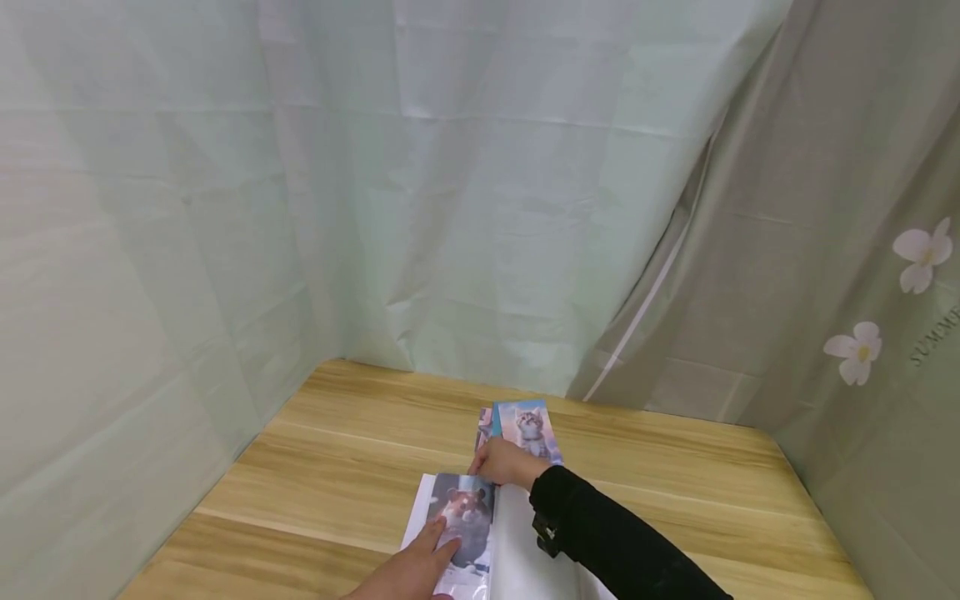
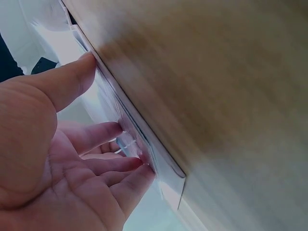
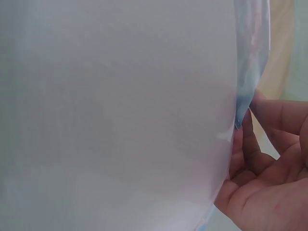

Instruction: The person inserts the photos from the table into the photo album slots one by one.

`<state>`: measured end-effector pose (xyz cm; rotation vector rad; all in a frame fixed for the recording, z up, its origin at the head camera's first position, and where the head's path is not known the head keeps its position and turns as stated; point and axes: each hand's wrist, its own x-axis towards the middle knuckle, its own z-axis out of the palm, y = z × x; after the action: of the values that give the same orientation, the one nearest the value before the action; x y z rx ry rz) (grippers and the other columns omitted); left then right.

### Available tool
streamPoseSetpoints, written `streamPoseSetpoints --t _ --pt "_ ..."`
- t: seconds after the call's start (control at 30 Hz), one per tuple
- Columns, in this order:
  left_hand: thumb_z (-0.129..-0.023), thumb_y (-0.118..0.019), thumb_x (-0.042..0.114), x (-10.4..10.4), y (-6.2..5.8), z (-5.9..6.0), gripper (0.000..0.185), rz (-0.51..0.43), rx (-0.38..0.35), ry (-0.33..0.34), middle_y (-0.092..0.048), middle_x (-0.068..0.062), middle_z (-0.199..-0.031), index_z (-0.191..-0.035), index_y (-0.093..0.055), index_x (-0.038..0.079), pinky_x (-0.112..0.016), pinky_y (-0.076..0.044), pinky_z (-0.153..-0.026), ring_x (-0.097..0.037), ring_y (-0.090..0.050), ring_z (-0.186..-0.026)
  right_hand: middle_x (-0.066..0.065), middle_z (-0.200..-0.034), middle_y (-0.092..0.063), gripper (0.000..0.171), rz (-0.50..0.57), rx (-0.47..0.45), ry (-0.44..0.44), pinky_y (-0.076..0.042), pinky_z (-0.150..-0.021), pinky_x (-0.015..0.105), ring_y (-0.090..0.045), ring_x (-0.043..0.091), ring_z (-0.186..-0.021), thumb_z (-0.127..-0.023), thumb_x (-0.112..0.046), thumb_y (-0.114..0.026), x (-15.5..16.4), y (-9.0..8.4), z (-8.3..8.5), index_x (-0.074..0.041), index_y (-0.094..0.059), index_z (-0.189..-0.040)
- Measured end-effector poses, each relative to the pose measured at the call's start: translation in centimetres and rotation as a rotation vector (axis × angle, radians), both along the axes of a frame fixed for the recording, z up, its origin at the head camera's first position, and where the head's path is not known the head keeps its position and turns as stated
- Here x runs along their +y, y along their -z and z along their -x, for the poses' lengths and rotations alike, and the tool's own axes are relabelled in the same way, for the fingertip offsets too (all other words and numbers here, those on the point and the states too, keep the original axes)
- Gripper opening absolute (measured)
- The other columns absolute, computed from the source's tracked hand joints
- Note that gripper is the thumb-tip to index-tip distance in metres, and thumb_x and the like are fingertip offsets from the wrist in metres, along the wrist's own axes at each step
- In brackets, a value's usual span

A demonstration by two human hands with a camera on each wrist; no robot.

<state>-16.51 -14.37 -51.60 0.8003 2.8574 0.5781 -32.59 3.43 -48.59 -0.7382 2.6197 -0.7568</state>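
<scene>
An album lies spread on the table, with a hamster picture card (image 1: pixel 462 521) on its left side and a white page (image 1: pixel 525 542) on its right. My left hand (image 1: pixel 416 562) rests on the hamster side; in the left wrist view its fingertips (image 2: pixel 139 166) touch the shiny surface near the album's edge (image 2: pixel 137 115). At the top of the hamster card, my right hand (image 1: pixel 504 462) pinches the card's corner between thumb and finger. The right wrist view shows this hand (image 3: pixel 269 163) at the bluish card corner (image 3: pixel 245 96), partly behind the large white page (image 3: pixel 120 115).
Beyond the album lie a kitten picture card (image 1: pixel 529 425) and another card (image 1: pixel 483 423), partly covered by it. The wooden table (image 1: pixel 337 450) meets pale curtains (image 1: pixel 480 208) at the back and sides.
</scene>
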Motion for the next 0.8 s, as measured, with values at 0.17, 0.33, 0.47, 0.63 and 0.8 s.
streamPoseSetpoints --t 0.17,0.33,0.47,0.63,0.8 --pt "-0.082 -0.080 0.037 -0.11 -0.14 -0.13 0.070 0.003 0.026 0.017 -0.045 -0.038 -0.140 -0.133 -0.058 -0.006 -0.052 -0.051 -0.095 -0.052 -0.047 -0.128 -0.006 -0.081 -0.067 0.012 -0.049 0.032 -0.029 -0.047 -0.066 0.024 -0.052 0.009 -0.070 -0.091 -0.007 -0.069 -0.19 -0.11 -0.07 -0.012 -0.078 -0.085" --pt "-0.083 -0.078 0.041 -0.09 -0.24 -0.12 0.072 0.017 0.052 0.031 -0.047 -0.038 -0.139 -0.131 -0.058 -0.007 -0.050 -0.051 -0.095 -0.052 -0.049 -0.127 -0.005 -0.080 -0.066 0.013 -0.053 0.023 -0.033 -0.048 -0.066 0.024 -0.053 0.010 -0.070 -0.092 -0.006 -0.068 -0.27 -0.17 -0.07 -0.012 -0.077 -0.084" --pt "-0.082 -0.078 0.042 -0.03 -0.16 -0.03 0.072 0.020 0.053 0.028 -0.047 -0.038 -0.139 -0.131 -0.058 -0.008 -0.050 -0.051 -0.095 -0.052 -0.049 -0.127 -0.005 -0.080 -0.063 0.010 -0.042 0.002 -0.052 -0.047 -0.065 0.024 -0.053 0.011 -0.071 -0.091 -0.004 -0.068 -0.18 -0.27 -0.12 -0.011 -0.073 -0.085" --pt "-0.082 -0.079 0.040 -0.04 -0.04 -0.02 0.071 0.016 0.032 0.016 -0.046 -0.037 -0.141 -0.132 -0.058 -0.007 -0.050 -0.052 -0.094 -0.052 -0.048 -0.127 -0.003 -0.083 -0.062 0.010 -0.022 -0.051 -0.089 -0.046 -0.067 0.024 -0.052 0.011 -0.075 -0.091 -0.002 -0.069 -0.09 -0.43 -0.24 -0.009 -0.070 -0.084" --pt "-0.082 -0.080 0.036 -0.08 -0.09 -0.08 0.071 -0.018 -0.014 0.009 -0.043 -0.036 -0.143 -0.134 -0.056 -0.006 -0.052 -0.052 -0.091 -0.053 -0.049 -0.126 -0.003 -0.087 -0.062 0.012 -0.032 -0.095 -0.126 -0.047 -0.070 0.023 -0.052 0.010 -0.076 -0.091 -0.001 -0.068 -0.15 -0.20 -0.12 -0.011 -0.070 -0.084"
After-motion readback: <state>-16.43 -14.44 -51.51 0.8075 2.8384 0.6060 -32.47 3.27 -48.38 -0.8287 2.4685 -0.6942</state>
